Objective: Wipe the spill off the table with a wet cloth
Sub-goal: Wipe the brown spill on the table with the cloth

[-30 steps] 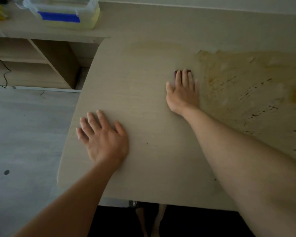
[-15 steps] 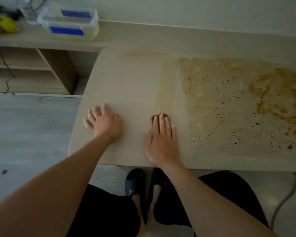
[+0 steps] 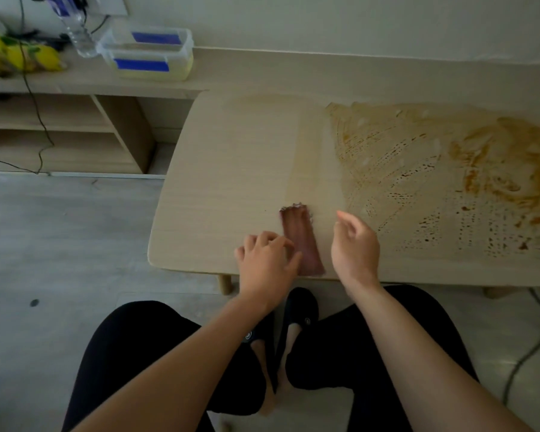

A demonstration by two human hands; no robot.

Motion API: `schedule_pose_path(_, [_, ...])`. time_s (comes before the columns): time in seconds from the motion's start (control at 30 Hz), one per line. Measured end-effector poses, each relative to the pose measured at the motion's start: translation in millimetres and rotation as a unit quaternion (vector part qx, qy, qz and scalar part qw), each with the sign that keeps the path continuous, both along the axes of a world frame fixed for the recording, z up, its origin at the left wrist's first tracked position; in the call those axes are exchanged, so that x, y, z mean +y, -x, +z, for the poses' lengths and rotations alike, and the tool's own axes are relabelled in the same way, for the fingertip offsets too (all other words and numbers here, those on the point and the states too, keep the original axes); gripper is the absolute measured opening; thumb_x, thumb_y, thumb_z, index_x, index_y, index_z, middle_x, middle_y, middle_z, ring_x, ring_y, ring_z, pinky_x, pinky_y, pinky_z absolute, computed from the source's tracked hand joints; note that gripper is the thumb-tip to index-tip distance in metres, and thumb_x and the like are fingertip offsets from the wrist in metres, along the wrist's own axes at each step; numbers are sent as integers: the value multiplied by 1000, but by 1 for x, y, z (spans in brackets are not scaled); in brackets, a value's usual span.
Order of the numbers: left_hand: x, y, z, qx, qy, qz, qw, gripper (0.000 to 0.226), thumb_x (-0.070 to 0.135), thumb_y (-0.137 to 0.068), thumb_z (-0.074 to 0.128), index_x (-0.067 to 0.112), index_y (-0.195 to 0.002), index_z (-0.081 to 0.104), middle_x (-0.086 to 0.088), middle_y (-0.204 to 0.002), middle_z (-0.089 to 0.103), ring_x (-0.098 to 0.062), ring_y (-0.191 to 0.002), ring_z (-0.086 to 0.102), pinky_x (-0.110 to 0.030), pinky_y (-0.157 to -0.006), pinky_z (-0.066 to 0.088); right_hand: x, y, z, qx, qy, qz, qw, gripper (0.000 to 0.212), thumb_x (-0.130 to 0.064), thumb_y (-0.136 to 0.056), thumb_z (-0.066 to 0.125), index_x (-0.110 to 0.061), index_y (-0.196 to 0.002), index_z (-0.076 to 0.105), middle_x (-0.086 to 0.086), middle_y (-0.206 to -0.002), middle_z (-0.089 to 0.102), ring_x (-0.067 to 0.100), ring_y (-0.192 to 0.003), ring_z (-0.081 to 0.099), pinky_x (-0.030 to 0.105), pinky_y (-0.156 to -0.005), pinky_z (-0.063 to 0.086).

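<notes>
Cloth point(image 3: 301, 240), a reddish folded strip, lies flat on the table point(image 3: 219, 182) between both hands. Left hand point(image 3: 267, 263) touches its left edge, fingers loosely curled; right hand point(image 3: 354, 247) hovers just beside, fingers relaxed, holding nothing. Spill point(image 3: 468, 179) spreads beyond the right hand.

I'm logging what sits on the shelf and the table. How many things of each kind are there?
Clear lidded containers: 2, stacked
Water bottle: 1
Yellow banana bunch: 1
Reddish cloth: 1
Total: 5
</notes>
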State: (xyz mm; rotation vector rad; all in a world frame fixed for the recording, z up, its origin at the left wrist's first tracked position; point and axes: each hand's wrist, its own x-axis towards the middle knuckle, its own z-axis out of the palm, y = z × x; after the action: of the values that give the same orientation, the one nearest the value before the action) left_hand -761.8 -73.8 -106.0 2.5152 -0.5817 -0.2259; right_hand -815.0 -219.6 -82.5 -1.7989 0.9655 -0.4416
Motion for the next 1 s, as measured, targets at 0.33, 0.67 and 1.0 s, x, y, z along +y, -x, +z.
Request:
schedule_pose_path(0.33, [-8, 11, -14, -50, 61, -130, 988, 17, 34, -94, 71, 21, -105, 75, 4, -116, 63, -24, -111, 46, -37, -95, 42, -4, 14, -5, -27, -55, -9, 998, 28, -19, -95, 48, -27, -107, 72, -14, -106, 74, 4, -103, 70, 32, -98, 55])
schedule_pose_path(0.67, [-9, 1, 25, 224, 385, 204, 872, 13, 26, -110, 36, 31, -101, 44, -11, -101, 71, -28, -92, 70, -46, -81, 58, -11, 4, 16, -9, -56, 121, 991, 32, -19, -98, 52, -36, -121, 67, -26, -114, 66, -7, -108, 62, 17, -91, 50])
schedule_pose_path(1.0, [20, -33, 68, 341, 502, 235, 759, 11, 18, -111, 35, 14, -111, 46, -16, -108, 62, -30, -91, 66, -48, -71, 63, -10, -40, 37, 19, -86, 266, 960, 69, -24, -91, 63, -34, -155, 40, -13, -147, 51, -13, -125, 47, 25, -105, 38])
